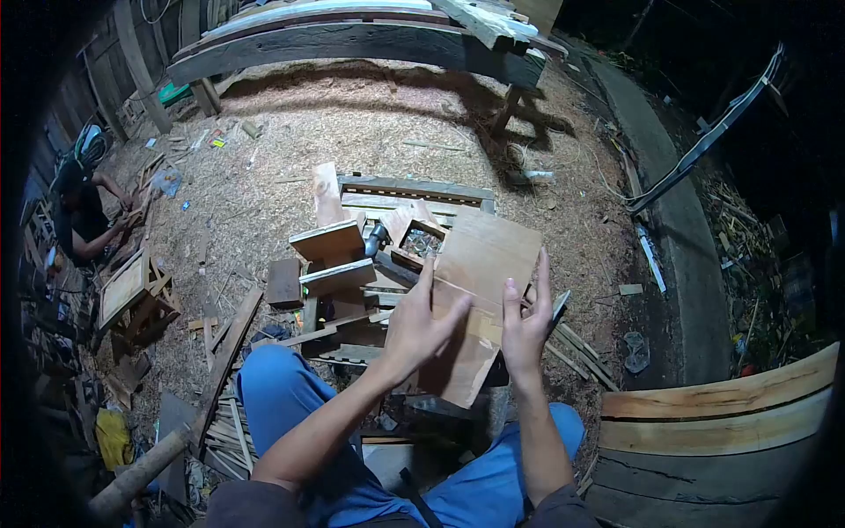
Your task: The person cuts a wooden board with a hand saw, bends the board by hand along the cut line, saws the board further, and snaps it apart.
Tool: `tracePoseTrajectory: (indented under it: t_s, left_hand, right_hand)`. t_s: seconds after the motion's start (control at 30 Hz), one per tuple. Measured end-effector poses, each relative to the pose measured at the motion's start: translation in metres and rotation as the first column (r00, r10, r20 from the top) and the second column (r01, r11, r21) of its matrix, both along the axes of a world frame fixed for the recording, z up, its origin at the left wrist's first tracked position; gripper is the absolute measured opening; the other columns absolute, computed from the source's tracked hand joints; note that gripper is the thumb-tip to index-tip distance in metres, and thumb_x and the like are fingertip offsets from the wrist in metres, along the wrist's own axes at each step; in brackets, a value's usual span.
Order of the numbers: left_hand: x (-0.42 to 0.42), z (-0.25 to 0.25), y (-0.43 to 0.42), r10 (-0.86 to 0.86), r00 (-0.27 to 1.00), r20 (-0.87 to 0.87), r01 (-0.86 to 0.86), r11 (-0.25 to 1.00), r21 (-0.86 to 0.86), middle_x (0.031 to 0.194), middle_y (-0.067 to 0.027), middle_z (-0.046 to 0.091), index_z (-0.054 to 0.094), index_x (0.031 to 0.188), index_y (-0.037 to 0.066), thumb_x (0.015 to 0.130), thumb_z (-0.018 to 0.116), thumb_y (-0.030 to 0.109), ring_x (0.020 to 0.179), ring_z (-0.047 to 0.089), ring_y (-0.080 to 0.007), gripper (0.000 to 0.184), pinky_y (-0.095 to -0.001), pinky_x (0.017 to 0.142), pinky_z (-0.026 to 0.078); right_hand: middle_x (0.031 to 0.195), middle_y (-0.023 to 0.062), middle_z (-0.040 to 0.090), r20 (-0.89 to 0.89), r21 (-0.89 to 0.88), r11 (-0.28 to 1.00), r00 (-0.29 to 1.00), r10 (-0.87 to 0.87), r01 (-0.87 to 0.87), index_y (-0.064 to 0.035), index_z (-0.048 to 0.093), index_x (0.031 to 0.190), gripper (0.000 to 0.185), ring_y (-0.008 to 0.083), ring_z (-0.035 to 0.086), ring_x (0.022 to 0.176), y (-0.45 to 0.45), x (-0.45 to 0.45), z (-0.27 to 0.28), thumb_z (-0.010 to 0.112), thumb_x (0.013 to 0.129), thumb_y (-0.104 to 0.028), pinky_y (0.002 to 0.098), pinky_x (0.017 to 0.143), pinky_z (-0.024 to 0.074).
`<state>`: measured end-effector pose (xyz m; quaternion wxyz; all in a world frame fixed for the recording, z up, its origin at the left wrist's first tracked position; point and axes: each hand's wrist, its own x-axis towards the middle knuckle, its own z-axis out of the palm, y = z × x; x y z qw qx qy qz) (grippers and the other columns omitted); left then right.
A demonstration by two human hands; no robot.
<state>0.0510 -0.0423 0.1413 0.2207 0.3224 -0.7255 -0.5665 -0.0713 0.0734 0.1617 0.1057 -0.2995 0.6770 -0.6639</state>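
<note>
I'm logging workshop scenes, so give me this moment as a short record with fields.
Left hand: holds flat light-brown wooden piece, left edge
Right hand: holds same piece, right edge
Nearby tool: dark metal-headed hammer
Container: small square wooden box, small metal pieces inside
Background: person in dark clothing, picture's left
Ground: pale wood shavings

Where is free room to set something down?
Mostly open ground lies between the low table and long beam; the planks at lower right look bare. Beyond the held board, the low table is crowded with wood pieces and a box.
</note>
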Motion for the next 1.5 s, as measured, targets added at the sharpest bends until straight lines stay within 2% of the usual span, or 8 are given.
tracePoseTrajectory:
  t_s: [0.07,0.23,0.63,0.7,0.93,1.13,1.37,1.5]
  left_hand:
    - [0.000,0.001,0.003,0.004,1.000,-0.029,-0.017,0.887,-0.462,0.134,-0.0286,0.061,0.029,0.157,-0.008,0.084,0.083,0.046,0.122,0.064,-0.0349,0.106,-0.0422,0.101,0.051]
    - [0.004,0.004,-0.001,-0.055,0.998,-0.015,0.037,0.824,-0.565,0.156,-0.0345,0.037,0.026,0.159,-0.007,0.068,0.085,0.067,0.132,0.051,-0.0465,0.131,-0.0529,0.110,0.041]
    - [0.007,0.009,-0.014,-0.039,0.998,-0.046,-0.005,0.698,-0.716,0.153,-0.0266,0.037,0.050,0.154,0.019,0.059,0.087,0.054,0.135,0.039,-0.0444,0.108,-0.0549,0.111,0.034]
    - [0.009,0.015,-0.017,-0.048,0.997,-0.056,-0.007,0.699,-0.715,0.154,-0.0258,0.037,0.053,0.153,0.020,0.058,0.087,0.054,0.138,0.037,-0.0434,0.106,-0.0541,0.112,0.031]
    - [0.026,0.013,-0.034,-0.169,0.986,-0.014,0.094,0.616,-0.782,0.157,-0.0256,0.034,0.049,0.155,0.022,0.058,0.086,0.054,0.138,0.036,-0.0442,0.108,-0.0552,0.115,0.028]
    - [0.027,0.017,-0.041,-0.391,0.917,0.078,0.303,0.557,-0.774,0.160,-0.0263,0.032,0.049,0.156,0.022,0.062,0.083,0.065,0.140,0.036,-0.0466,0.109,-0.0597,0.116,0.030]
    - [0.028,0.031,-0.044,-0.377,0.920,0.106,0.314,0.549,-0.775,0.160,-0.0197,0.039,0.056,0.150,0.021,0.067,0.082,0.061,0.145,0.037,-0.0412,0.095,-0.0550,0.119,0.032]
    - [0.032,0.036,-0.048,-0.401,0.914,0.057,0.283,0.531,-0.798,0.137,-0.0120,0.065,0.070,0.132,0.017,0.078,0.083,0.044,0.133,0.057,-0.0287,0.061,-0.0466,0.114,0.040]
  right_hand:
    - [0.154,0.0239,0.047,-0.040,-0.029,0.999,0.998,-0.037,0.036,0.0007,0.024,0.163,0.069,0.0232,0.063,0.121,-0.004,0.002,0.003,0.058,0.104,-0.008,0.0348,0.100,0.0515]
    - [0.151,0.0238,0.050,-0.040,-0.081,0.992,0.994,-0.104,0.101,0.0000,0.025,0.163,0.067,0.0231,0.064,0.116,-0.006,0.001,0.003,0.055,0.105,-0.008,0.0338,0.097,0.0525]
    - [0.149,0.0233,0.050,-0.070,-0.079,0.997,0.998,-0.004,-0.002,-0.0027,0.022,0.164,0.080,0.0308,0.056,0.129,0.002,0.007,0.018,0.063,0.096,-0.006,0.0394,0.108,0.0462]
    - [0.153,0.0257,0.041,-0.599,0.208,0.919,0.786,-0.150,0.334,-0.0065,0.028,0.163,0.084,0.0391,0.043,0.141,0.007,0.006,0.022,0.073,0.092,-0.014,0.0473,0.114,0.0406]
    - [0.162,0.0199,0.032,-0.836,0.357,0.879,0.528,0.150,0.315,-0.0230,0.053,0.152,0.079,0.0442,0.026,0.150,0.033,-0.011,0.023,0.085,0.081,-0.031,0.0599,0.118,0.0283]
    - [0.136,-0.0008,0.066,-0.970,0.177,0.876,0.230,0.078,0.448,-0.0279,0.080,0.109,0.027,0.0271,0.050,0.138,0.037,-0.019,0.018,0.078,0.082,-0.022,0.0513,0.117,0.0303]
    - [0.118,-0.0019,0.073,-0.975,0.121,0.904,0.219,0.031,0.410,-0.0218,0.079,0.105,0.027,0.0215,0.060,0.124,0.040,-0.030,0.001,0.076,0.081,-0.011,0.0490,0.112,0.0359]
    - [0.108,0.0005,0.074,-0.965,0.088,0.930,0.262,-0.009,0.356,-0.0156,0.078,0.101,0.027,0.0223,0.064,0.110,0.041,-0.033,0.002,0.077,0.076,-0.006,0.0466,0.106,0.0424]
